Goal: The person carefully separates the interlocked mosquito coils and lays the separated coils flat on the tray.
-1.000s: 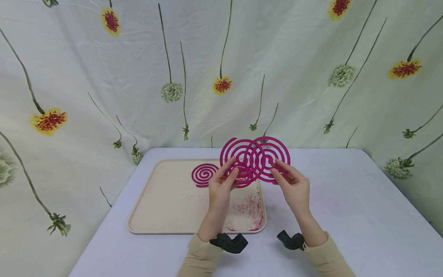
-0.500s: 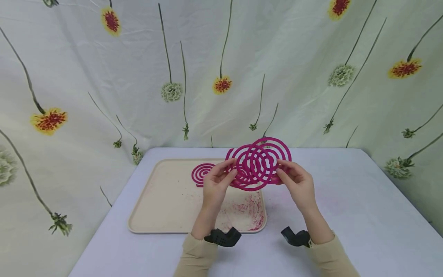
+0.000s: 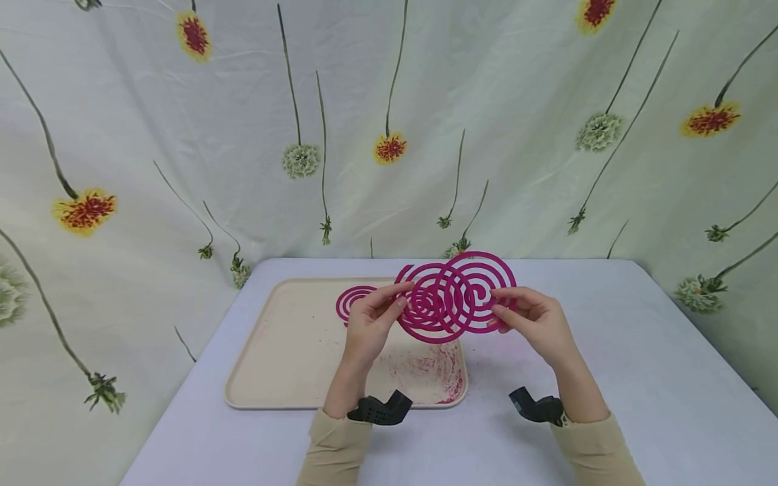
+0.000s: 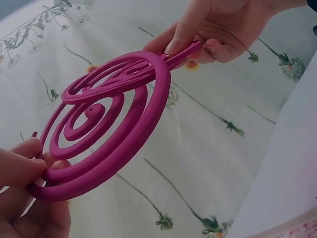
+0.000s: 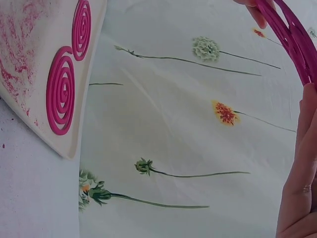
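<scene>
Two magenta mosquito coils are held up in the air, overlapping and looking linked through each other's rings. My left hand (image 3: 365,331) pinches the left coil (image 3: 437,339) at its edge between thumb and fingers. My right hand (image 3: 543,324) pinches the right coil (image 3: 476,255) near its outer rings. In the left wrist view the nearer coil (image 4: 99,184) slants across, tilted against the farther one (image 4: 181,56). Two more coils lie flat on the tray: one (image 3: 339,307) is partly behind my left hand, the other (image 5: 63,96) shows in the right wrist view.
A beige tray (image 3: 286,351) with rounded corners rests on the white-covered table (image 3: 614,351). Magenta powder (image 3: 440,371) stains the tray's right side. A flower-printed cloth (image 3: 523,135) hangs behind the table.
The hands have moved farther apart and slightly down. The two held coils came closer together, then drew apart sideways, with the right one now farther right. The tray has not moved.
</scene>
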The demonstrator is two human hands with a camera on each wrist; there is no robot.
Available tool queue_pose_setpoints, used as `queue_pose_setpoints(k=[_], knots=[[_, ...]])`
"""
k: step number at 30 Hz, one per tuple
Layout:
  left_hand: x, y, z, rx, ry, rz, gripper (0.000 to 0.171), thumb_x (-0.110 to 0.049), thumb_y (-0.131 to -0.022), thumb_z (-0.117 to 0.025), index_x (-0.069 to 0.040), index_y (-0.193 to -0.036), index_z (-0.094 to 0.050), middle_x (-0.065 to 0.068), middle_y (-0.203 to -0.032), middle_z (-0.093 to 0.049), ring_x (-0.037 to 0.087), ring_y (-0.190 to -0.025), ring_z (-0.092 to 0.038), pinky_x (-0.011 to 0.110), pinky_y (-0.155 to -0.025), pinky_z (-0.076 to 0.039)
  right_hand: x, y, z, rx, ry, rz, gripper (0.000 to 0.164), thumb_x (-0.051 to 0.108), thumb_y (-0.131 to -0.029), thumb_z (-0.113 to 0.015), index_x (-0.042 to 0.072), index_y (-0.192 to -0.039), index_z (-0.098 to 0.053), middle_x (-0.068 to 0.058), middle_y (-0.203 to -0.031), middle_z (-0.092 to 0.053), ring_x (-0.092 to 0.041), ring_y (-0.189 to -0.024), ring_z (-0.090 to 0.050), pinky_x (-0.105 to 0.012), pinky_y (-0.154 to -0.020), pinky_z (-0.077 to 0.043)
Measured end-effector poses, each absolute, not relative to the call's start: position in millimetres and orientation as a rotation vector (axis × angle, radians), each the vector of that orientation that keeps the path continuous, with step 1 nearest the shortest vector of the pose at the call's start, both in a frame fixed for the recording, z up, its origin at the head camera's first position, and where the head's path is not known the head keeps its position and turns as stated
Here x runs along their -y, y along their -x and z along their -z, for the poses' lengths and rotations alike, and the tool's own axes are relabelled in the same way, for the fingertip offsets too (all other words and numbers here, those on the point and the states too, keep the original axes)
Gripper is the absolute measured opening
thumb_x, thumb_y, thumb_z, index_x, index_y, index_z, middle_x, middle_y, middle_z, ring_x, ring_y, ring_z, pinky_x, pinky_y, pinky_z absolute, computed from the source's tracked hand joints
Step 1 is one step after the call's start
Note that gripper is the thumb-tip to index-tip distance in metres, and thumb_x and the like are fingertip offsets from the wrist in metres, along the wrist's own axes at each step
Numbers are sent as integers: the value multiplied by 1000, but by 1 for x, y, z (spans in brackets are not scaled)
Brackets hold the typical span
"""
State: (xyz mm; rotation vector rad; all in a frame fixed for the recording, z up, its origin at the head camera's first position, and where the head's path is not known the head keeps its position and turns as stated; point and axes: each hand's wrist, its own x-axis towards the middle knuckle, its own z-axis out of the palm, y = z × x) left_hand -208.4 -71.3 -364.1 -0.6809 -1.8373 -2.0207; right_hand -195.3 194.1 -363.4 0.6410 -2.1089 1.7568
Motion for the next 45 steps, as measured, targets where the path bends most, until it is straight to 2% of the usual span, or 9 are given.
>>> queue_pose_setpoints(k=[4, 8, 10, 14, 17, 21, 25, 34, 45], knots=[[67, 210, 367, 1830, 667, 2071, 28, 0, -91, -57, 5, -118, -61, 19, -117, -61, 20, -96, -64, 31, -84, -52, -189, 196, 365, 2065, -602, -1799, 27, -3, -86, -63, -11, -112, -59, 4, -87, -67, -14, -69, -67, -27, -64, -57], [64, 209, 370, 1839, 720, 2197, 39, 0, -88, -62, 3, -127, -55, 16, -126, -55, 25, -94, -66, 35, -83, -53, -183, 197, 368, 1989, -528, -1858, 30, -2, -87, -63, -11, -115, -58, 2, -86, -67, -15, -73, -69, -29, -65, -56], [64, 209, 370, 1849, 736, 2258, 42, 2, -86, -63, 4, -127, -54, 18, -125, -55, 28, -94, -67, 37, -82, -53, -181, 197, 368, 1966, -497, -1873, 30, -1, -88, -63, -10, -116, -58, 2, -86, -68, -14, -74, -69, -28, -65, -56], [65, 209, 371, 1919, 685, 2261, 34, 2, -86, -64, 6, -120, -60, 22, -113, -61, 26, -93, -67, 35, -80, -54, -180, 197, 368, 1963, -488, -1882, 32, 0, -88, -63, -9, -118, -58, 3, -89, -69, -14, -75, -69, -28, -65, -56], [67, 210, 370, 1944, 610, 2197, 30, 1, -87, -63, 4, -116, -63, 21, -108, -63, 31, -94, -65, 32, -79, -55, -183, 197, 367, 1988, -505, -1858, 32, 0, -88, -62, -9, -119, -57, 5, -90, -69, -14, -75, -69, -28, -65, -56], [68, 210, 368, 1928, 546, 2120, 30, 0, -88, -61, 2, -118, -62, 18, -112, -63, 33, -99, -62, 28, -83, -53, -187, 196, 366, 2027, -530, -1826, 32, -1, -88, -62, -10, -118, -57, 6, -92, -68, -13, -75, -69, -27, -65, -56], [66, 209, 369, 1929, 550, 2071, 31, -1, -91, -58, 2, -122, -60, 16, -118, -61, 26, -106, -60, 28, -88, -50, -189, 196, 365, 2051, -550, -1816, 32, -2, -87, -63, -11, -117, -57, 6, -90, -68, -17, -75, -69, -28, -65, -56], [66, 208, 369, 1946, 623, 2016, 31, 0, -93, -55, 3, -124, -59, 16, -120, -60, 26, -105, -60, 27, -87, -50, -194, 196, 363, 2109, -553, -1776, 33, 0, -87, -64, -10, -118, -58, 6, -88, -67, -12, -74, -68, -28, -64, -57], [77, 209, 368, 2052, 656, 2000, 32, -1, -92, -56, 0, -124, -60, 15, -118, -61, 28, -103, -61, 29, -86, -51, -203, 195, 361, 2205, -599, -1760, 32, 2, -86, -65, -9, -116, -60, 0, -88, -69, -15, -70, -68, -29, -63, -57]])
